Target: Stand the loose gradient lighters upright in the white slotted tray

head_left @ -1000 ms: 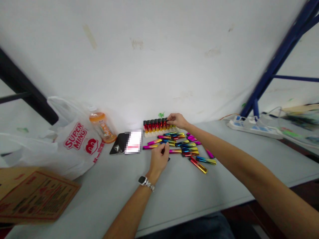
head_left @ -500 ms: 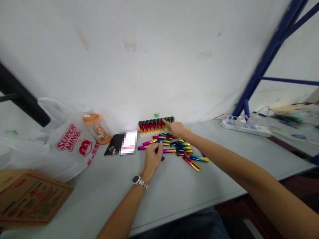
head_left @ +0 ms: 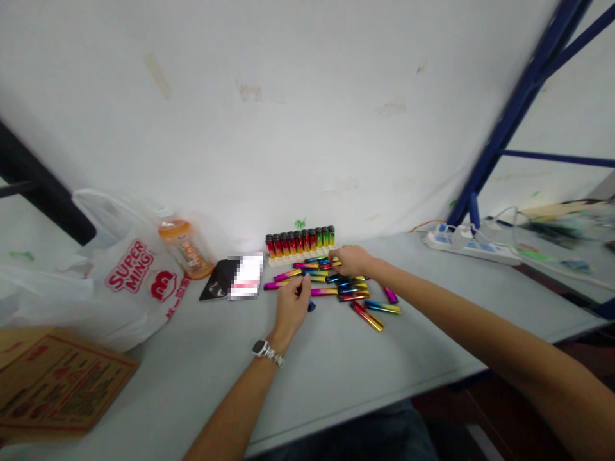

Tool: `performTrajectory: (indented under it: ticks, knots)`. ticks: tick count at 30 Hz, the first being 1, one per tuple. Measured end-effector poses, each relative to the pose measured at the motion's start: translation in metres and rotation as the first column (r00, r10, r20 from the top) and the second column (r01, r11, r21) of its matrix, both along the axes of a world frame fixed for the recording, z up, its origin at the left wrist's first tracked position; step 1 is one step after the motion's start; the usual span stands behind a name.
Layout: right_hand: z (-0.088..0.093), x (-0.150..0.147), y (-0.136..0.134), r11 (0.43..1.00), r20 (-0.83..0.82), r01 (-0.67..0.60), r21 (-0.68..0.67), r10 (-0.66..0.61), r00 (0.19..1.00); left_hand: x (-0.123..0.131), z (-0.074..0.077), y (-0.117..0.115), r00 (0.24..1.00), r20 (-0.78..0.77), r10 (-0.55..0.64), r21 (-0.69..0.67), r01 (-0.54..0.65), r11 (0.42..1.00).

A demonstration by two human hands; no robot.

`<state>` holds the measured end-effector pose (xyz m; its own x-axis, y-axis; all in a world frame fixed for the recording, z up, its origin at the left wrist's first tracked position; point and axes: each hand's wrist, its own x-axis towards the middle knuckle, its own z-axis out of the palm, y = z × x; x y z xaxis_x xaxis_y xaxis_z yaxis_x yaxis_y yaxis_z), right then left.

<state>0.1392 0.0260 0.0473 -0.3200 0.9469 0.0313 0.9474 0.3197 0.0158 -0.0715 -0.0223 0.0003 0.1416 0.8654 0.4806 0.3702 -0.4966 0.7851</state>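
Note:
A row of lighters [head_left: 300, 242], red-orange on the left and green on the right, stands upright in a white rack [head_left: 281, 260] against the wall. In front of it lies a loose pile of shiny lighters [head_left: 353, 288] in pink, blue, gold and red. My right hand [head_left: 353, 259] reaches over the back of the pile, fingers closed at a red lighter [head_left: 327, 264]. My left hand [head_left: 293, 301], a watch on its wrist, is curled closed at the pile's left front; what its fingers hold is hidden. A dark blue end [head_left: 312, 306] shows beside it.
Left of the rack lies a black flat device with a blurred bright part [head_left: 220, 280]. Farther left are an orange drink bottle [head_left: 185, 246], a white plastic bag [head_left: 120, 301] and a cardboard box [head_left: 62, 384]. A white power strip [head_left: 473, 246] lies at right by a blue frame [head_left: 504, 121].
My right hand has moved from the upright row, where a finger touched the lighter tops, right and down to the loose pile. My left hand has stayed in place.

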Motion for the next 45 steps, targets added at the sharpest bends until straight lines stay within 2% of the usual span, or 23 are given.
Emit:
performTrajectory:
  ticks: [6, 9, 12, 14, 15, 16, 17, 19, 21, 23, 25, 28, 37, 42, 45]
  knots:
    - [0.004, -0.011, 0.007, 0.999, 0.094, -0.022, -0.034, 0.025, 0.995, 0.000, -0.003, 0.002, 1.000, 0.001, -0.003, -0.002, 0.003, 1.000]
    - [0.009, -0.011, 0.008, 1.000, 0.072, -0.009, -0.006, 0.009, 0.997, 0.000, -0.003, 0.001, 1.000, -0.002, -0.001, -0.005, 0.001, 1.000]
    - [0.013, -0.008, 0.003, 0.993, -0.111, 0.010, 0.114, 0.003, 0.994, -0.001, -0.002, 0.001, 1.000, -0.001, 0.006, -0.007, -0.006, 1.000]
    - [0.011, -0.008, -0.003, 0.975, -0.359, 0.085, 0.204, -0.006, 0.933, -0.001, -0.002, 0.001, 1.000, -0.002, 0.005, -0.005, -0.005, 1.000]
    - [0.008, -0.009, -0.007, 0.964, -0.508, 0.140, 0.225, -0.007, 0.861, -0.001, -0.002, 0.001, 1.000, -0.003, 0.007, -0.005, -0.007, 1.000]
    - [0.005, -0.012, -0.011, 0.956, -0.656, 0.195, 0.220, -0.004, 0.755, 0.000, -0.002, 0.002, 1.000, -0.003, 0.010, -0.006, -0.010, 1.000]
    - [0.002, -0.016, -0.016, 0.955, -0.789, 0.233, 0.185, 0.003, 0.614, 0.000, -0.002, 0.002, 1.000, -0.002, 0.012, -0.009, -0.012, 1.000]
    - [-0.006, -0.028, -0.024, 0.975, -0.966, 0.215, 0.064, 0.005, 0.260, -0.001, -0.002, 0.002, 1.000, 0.004, 0.013, -0.018, -0.013, 1.000]
    - [-0.011, -0.041, -0.031, 0.993, -0.993, 0.086, -0.081, -0.073, -0.096, -0.001, -0.001, 0.002, 1.000, 0.013, 0.003, -0.024, -0.003, 1.000]
    - [-0.015, -0.054, -0.035, 0.989, -0.944, 0.011, -0.147, -0.136, -0.300, -0.001, 0.000, 0.001, 1.000, 0.016, -0.002, -0.024, 0.002, 1.000]
    - [-0.019, -0.063, -0.037, 0.984, -0.902, 0.022, -0.174, -0.150, -0.406, -0.001, 0.001, 0.001, 1.000, 0.012, 0.000, -0.022, 0.000, 1.000]
    - [-0.024, -0.068, -0.040, 0.978, -0.870, 0.059, -0.198, -0.147, -0.471, -0.001, 0.002, 0.000, 1.000, 0.012, 0.003, -0.024, -0.003, 1.000]
    - [-0.033, -0.068, -0.055, 0.976, -0.875, -0.024, -0.218, -0.207, -0.438, -0.003, 0.002, 0.000, 0.995, 0.098, 0.035, -0.090, -0.027, 0.996]
    - [-0.032, -0.067, -0.056, 0.951, -0.807, -0.188, -0.247, -0.309, -0.504, -0.002, 0.001, 0.000, 0.991, 0.130, 0.014, -0.084, -0.003, 0.996]
    - [-0.032, -0.067, -0.055, 0.943, -0.788, -0.137, -0.304, -0.329, -0.521, -0.002, 0.002, 0.000, 0.993, 0.118, 0.001, -0.068, 0.007, 0.998]
